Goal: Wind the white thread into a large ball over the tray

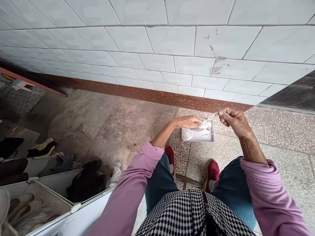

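Observation:
A white open box point(209, 137) stands on the speckled floor in front of my feet. A loose coil of thin white cord point(187, 135) bulges at its left front corner. My left hand point(189, 122) reaches over the box's back left side, closed at the fingertips on the gathered strands; part of its fingers is hidden. Up and to the right of the box, my right hand point(233, 120) pinches the white cord between thumb and forefinger. Several strands point(209, 118) run taut and slanting between my two hands. Other white pieces inside the box are too small to make out.
A white tiled wall point(172, 42) with a reddish-brown base strip rises just behind the box. At the lower left stands a divided rack point(71, 203) holding shoes and bags. A dark door point(292, 93) is at the right. My red shoes point(213, 170) flank the near floor.

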The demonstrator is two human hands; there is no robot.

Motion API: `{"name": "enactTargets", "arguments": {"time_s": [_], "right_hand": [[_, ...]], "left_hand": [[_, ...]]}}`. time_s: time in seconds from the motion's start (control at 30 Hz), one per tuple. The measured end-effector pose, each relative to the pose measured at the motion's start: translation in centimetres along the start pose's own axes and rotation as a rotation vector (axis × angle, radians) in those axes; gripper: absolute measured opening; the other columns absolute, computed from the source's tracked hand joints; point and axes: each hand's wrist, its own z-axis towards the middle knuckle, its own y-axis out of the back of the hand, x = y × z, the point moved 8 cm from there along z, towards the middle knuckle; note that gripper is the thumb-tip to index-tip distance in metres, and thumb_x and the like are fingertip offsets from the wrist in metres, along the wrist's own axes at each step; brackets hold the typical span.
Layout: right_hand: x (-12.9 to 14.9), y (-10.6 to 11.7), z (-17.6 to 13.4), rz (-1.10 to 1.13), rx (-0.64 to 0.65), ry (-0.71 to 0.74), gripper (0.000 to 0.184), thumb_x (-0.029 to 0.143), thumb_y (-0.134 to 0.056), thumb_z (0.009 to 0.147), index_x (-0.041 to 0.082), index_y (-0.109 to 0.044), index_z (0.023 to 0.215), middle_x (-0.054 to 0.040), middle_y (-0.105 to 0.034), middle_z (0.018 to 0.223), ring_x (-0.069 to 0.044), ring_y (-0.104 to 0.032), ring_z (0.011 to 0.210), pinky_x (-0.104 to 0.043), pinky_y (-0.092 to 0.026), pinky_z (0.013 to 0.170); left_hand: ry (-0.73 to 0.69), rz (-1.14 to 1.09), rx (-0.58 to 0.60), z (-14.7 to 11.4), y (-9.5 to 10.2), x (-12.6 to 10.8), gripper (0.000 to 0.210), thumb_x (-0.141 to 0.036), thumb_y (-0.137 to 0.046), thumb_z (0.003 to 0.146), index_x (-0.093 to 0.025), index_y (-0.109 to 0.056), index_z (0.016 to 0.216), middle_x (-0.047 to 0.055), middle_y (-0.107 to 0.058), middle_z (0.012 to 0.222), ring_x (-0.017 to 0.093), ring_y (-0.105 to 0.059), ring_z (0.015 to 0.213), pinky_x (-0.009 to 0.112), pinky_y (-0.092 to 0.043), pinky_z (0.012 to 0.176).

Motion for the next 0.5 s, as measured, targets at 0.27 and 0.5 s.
{"name": "enactTargets", "arguments": {"time_s": [0.27, 0.5], "right_hand": [[-1.6, -3.4, -0.2, -0.1, 0.213, -0.031, 0.059, 0.079, -0.077, 0.095, 0.021, -0.077, 0.08, 0.0001, -0.065, 0.065, -0.011, -0.052, 0.055, -0.026, -0.04, 0.051], [-1.7, -8.6, -4.0, -0.026, 0.64, -0.205, 0.049, 0.069, -0.077, 0.1, 0.021, -0.084, 0.107, -0.002, -0.073, 0.075, -0.014, -0.065, 0.065, -0.027, -0.051, 0.058]], "left_hand": [[-0.144, -0.784, -0.129, -0.3, 1.8, -3.8, 0.075, -0.085, -0.078, 0.086, -0.025, -0.078, 0.132, 0.019, -0.068, 0.159, 0.042, -0.066, 0.148, 0.06, -0.056, 0.116], [-0.082, -0.524, -0.561, -1.6, 6.7, -1.1, 0.06, -0.073, -0.071, 0.099, -0.027, -0.078, 0.138, 0.016, -0.07, 0.155, 0.036, -0.066, 0.142, 0.054, -0.055, 0.116]]}}
